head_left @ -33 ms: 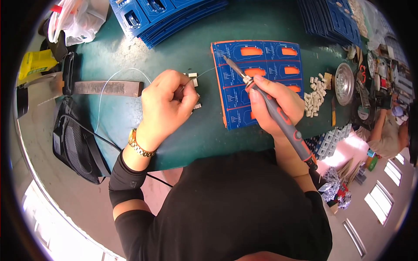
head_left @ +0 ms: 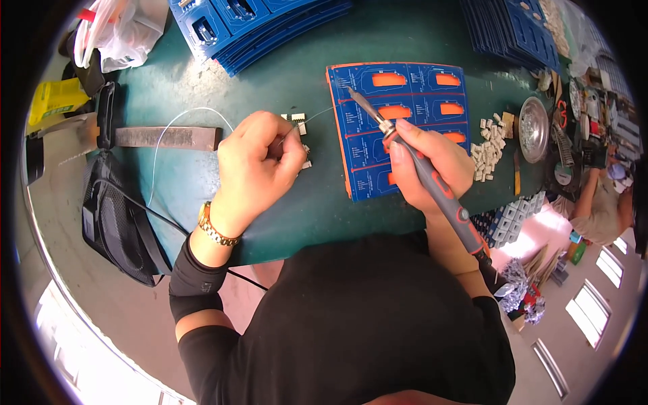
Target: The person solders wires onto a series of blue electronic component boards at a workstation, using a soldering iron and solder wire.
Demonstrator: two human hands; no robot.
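Note:
My left hand [head_left: 256,162] pinches a thin solder wire [head_left: 191,109] between thumb and fingertips. The wire loops behind the hand over the table, and its free end reaches the left edge of a blue circuit board panel [head_left: 376,162] with orange cutouts. In my right hand [head_left: 435,162] is a grey and orange soldering iron [head_left: 442,192], held like a pen. Its tip points at the panel's upper left, close to the wire's end; whether they touch I cannot tell. Several small white connectors [head_left: 298,118] lie just beyond my left fingers, partly hidden by them.
Stacked blue panels [head_left: 270,40] stand at the far left, and another stack [head_left: 499,34] at the far right. Right of the panel lie a pile of white connectors [head_left: 489,152], a metal bowl [head_left: 534,131] and an orange-handled knife [head_left: 517,177]. A metal bar [head_left: 169,137] lies at left.

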